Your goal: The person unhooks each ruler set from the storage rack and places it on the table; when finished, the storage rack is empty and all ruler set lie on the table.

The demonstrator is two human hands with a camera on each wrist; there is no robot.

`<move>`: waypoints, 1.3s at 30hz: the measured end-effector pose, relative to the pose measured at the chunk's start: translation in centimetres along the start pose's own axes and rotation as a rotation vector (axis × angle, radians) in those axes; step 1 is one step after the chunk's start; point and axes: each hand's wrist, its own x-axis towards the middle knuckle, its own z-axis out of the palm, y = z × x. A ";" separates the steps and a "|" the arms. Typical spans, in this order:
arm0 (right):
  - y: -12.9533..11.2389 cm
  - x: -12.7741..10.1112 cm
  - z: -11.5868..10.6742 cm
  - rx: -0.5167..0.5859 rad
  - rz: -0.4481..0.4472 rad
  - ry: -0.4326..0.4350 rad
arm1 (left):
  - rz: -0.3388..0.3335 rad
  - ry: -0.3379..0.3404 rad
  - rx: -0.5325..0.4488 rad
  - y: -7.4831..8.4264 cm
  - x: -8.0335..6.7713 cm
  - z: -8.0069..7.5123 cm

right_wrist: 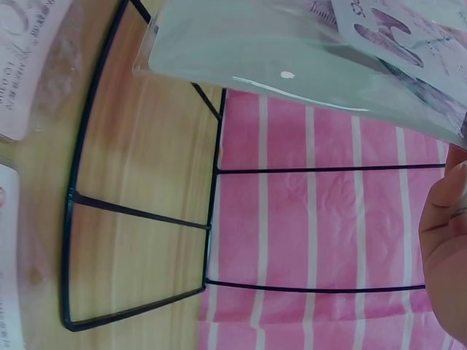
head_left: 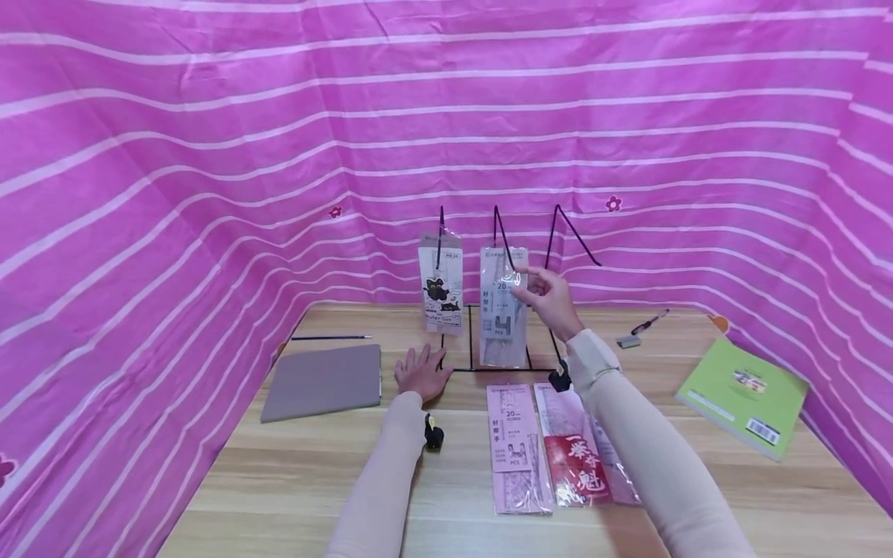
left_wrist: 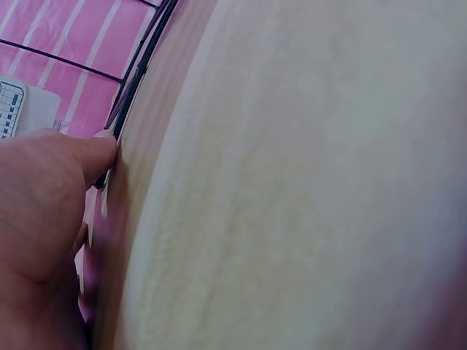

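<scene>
A pale wooden tabletop point(head_left: 293, 473) sits walled in by pink striped cloth point(head_left: 174, 194). The left hand point(head_left: 422, 373), grip flat with fingers spread, rests beside the black wire rack point(head_left: 497, 232). The right hand point(head_left: 553, 298) pinches the clear packet point(head_left: 502, 310) hanging from the rack's middle hook.

Packet point(head_left: 502, 310) print too small; right-wrist view crops right hand point(right_wrist: 446, 248).

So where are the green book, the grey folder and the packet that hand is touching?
green book point(head_left: 743, 395), head view, middle of cover
grey folder point(head_left: 324, 381), head view, middle of cover
hanging packet point(head_left: 502, 310), head view, printed front
</scene>
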 end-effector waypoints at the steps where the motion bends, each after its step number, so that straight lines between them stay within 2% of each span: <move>1: -0.1 -0.3 -0.1 0.003 0.013 -0.009 | 0.001 0.002 -0.003 0.0 0.0 0.0; 6: -1.7 -2.2 -0.2 0.031 0.029 -0.043 | -0.002 -0.001 0.009 -0.2 0.0 0.3; 12: -3.3 -3.8 -0.1 0.062 -0.037 -0.059 | -0.005 0.005 0.005 -0.3 0.1 0.3; 17: -3.1 -4.7 -0.3 0.076 -0.022 -0.064 | -0.006 -0.008 0.015 -0.3 0.1 0.2; 22: -1.5 -5.3 -0.6 0.088 -0.049 -0.066 | -0.003 -0.001 0.023 -0.3 0.3 0.4; 25: -0.7 -5.8 -0.7 0.087 -0.034 -0.068 | -0.002 0.002 0.013 -0.3 0.2 0.5; 29: -0.7 -6.7 -0.9 0.108 -0.024 -0.073 | -0.006 -0.004 0.006 -0.2 0.1 0.5; 39: -1.6 -8.1 -1.0 0.208 -0.091 -0.081 | -0.008 -0.005 0.000 -0.5 0.5 0.6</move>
